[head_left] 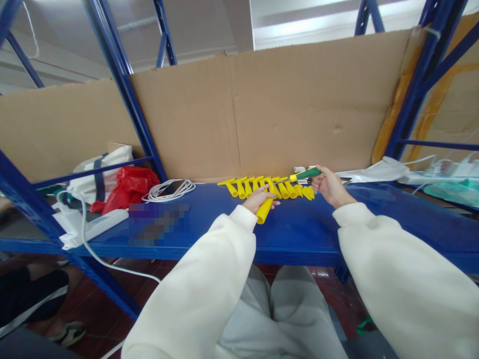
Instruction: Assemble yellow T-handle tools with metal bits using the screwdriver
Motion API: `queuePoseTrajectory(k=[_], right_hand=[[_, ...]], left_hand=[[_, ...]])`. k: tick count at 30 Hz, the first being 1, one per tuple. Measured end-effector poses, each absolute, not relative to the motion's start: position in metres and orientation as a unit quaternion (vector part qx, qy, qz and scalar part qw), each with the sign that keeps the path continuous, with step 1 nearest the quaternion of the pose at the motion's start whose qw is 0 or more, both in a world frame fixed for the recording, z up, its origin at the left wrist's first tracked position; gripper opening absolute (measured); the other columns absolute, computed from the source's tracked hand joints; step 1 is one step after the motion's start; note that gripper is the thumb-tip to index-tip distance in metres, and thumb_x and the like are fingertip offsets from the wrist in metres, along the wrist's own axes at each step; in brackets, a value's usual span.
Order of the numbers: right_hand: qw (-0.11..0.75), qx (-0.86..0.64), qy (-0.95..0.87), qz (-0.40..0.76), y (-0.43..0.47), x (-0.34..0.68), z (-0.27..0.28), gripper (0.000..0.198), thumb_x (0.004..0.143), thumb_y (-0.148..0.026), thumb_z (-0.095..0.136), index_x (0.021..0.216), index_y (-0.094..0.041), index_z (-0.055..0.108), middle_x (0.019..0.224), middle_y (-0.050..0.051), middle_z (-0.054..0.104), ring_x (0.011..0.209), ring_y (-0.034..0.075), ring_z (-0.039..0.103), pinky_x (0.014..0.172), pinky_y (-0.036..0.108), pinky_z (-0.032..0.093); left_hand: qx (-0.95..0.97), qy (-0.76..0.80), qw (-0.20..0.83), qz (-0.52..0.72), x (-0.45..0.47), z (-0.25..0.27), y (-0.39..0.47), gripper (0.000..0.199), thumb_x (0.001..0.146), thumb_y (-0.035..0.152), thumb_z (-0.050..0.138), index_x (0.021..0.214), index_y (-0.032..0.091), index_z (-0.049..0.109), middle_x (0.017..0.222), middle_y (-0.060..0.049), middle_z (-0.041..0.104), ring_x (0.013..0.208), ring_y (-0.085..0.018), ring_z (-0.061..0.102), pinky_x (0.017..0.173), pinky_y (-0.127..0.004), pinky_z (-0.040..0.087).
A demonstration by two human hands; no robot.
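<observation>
My left hand (257, 198) is closed around a yellow tube-shaped piece (265, 211), its open round end tilted down toward me. In my right hand (329, 186) is a screwdriver (307, 173) with a green and yellow handle. Its shaft points left and reaches the top of the yellow piece; the exact contact of the tip is too small to tell. Behind my hands, several similar yellow T-shaped pieces (241, 189) lie in a row on the blue shelf (299, 229). Smaller yellow parts (307, 192) lie at the row's right end.
A coiled white cable (170, 190), a red plastic bag (129, 187) and a white power strip (97, 227) lie to the left. Cardboard (299, 109) stands along the back. Blue posts (121, 85) frame the shelf. A white bag (377, 171) is at right. Another person's leg (33, 299) shows lower left.
</observation>
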State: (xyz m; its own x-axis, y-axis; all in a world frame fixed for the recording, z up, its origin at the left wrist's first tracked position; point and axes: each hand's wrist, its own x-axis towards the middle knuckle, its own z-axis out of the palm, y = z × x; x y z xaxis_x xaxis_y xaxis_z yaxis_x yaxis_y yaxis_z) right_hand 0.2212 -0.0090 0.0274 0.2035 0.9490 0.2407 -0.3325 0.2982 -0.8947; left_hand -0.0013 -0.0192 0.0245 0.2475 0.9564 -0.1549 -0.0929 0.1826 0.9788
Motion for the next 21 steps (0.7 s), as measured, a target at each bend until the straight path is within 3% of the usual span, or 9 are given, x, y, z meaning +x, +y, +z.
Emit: queuePoseTrajectory(k=[7, 14, 21], right_hand=[[0.686, -0.346, -0.454, 0.45, -0.0136, 0.22, 0.0273, 0.049, 0.075, -0.058, 0.081, 0.07, -0.023, 0.047, 0.043, -0.007, 0.046, 0.036, 0.008, 0.038, 0.034, 0.019, 0.03], [0.686, -0.29, -0.474, 0.47, -0.013, 0.2208, 0.0283, 0.039, 0.078, -0.047, 0.083, 0.074, -0.022, 0.053, 0.058, -0.003, 0.061, 0.047, 0.009, 0.052, 0.044, 0.02, 0.043], [0.691, -0.316, -0.457, 0.462, -0.0113, 0.2215, 0.0282, 0.038, 0.077, -0.045, 0.084, 0.073, -0.022, 0.054, 0.058, -0.004, 0.059, 0.047, 0.009, 0.051, 0.043, 0.018, 0.043]], left_hand=[[0.478, 0.444, 0.627, 0.425, -0.0012, 0.0255, -0.0205, 0.082, 0.086, -0.002, 0.054, 0.161, 0.018, 0.028, 0.13, -0.02, 0.066, 0.049, -0.008, 0.065, 0.041, -0.018, 0.047], [0.474, 0.435, 0.623, 0.446, -0.0018, 0.0264, -0.0205, 0.081, 0.088, 0.0, 0.054, 0.161, 0.021, 0.027, 0.126, -0.017, 0.068, 0.051, -0.008, 0.066, 0.04, -0.017, 0.046], [0.478, 0.429, 0.611, 0.462, -0.0022, 0.0243, -0.018, 0.08, 0.087, 0.0, 0.055, 0.16, 0.023, 0.031, 0.125, -0.015, 0.069, 0.055, -0.009, 0.067, 0.041, -0.016, 0.046]])
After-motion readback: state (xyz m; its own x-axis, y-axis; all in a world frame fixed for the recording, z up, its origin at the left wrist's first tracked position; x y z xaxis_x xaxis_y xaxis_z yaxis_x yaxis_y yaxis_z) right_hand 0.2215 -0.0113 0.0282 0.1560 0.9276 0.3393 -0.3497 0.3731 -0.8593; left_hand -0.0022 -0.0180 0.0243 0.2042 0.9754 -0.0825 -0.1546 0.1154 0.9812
